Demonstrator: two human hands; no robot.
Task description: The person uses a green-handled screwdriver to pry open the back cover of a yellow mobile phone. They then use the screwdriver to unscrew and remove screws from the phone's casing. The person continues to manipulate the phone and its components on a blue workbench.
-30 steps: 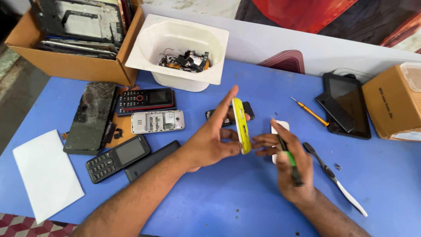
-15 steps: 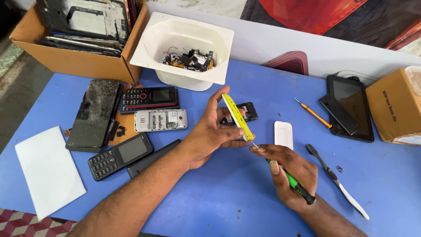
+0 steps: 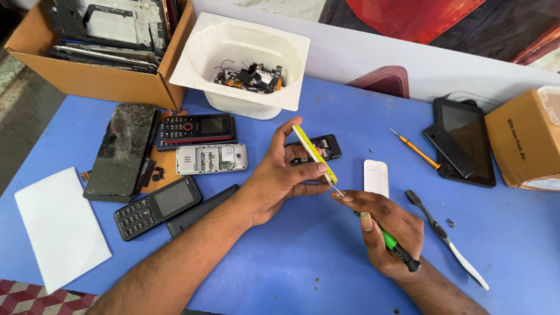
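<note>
My left hand [image 3: 279,178] holds a thin yellow phone [image 3: 314,154] on edge above the blue table [image 3: 303,262], thumb on its far side and fingers on the near side. A green-handled screwdriver [image 3: 389,242] is gripped in my right hand [image 3: 385,224], its metal tip touching the phone's lower end. A small black phone part [image 3: 326,147] lies just behind the yellow phone. A white battery cover [image 3: 376,178] lies flat right of my hands.
Several keypad phones [image 3: 198,127] and a cracked dark screen [image 3: 119,150] lie at left, with a white sheet [image 3: 58,227]. A white tub [image 3: 245,58] of parts and a cardboard box [image 3: 93,52] stand behind. An orange screwdriver [image 3: 415,149], tablets [image 3: 464,143], a toothbrush [image 3: 446,239] and a second box [image 3: 522,140] sit at right.
My left hand tilted the yellow phone and shifted it slightly. My right hand turned the screwdriver and brought its tip to the phone's lower end.
</note>
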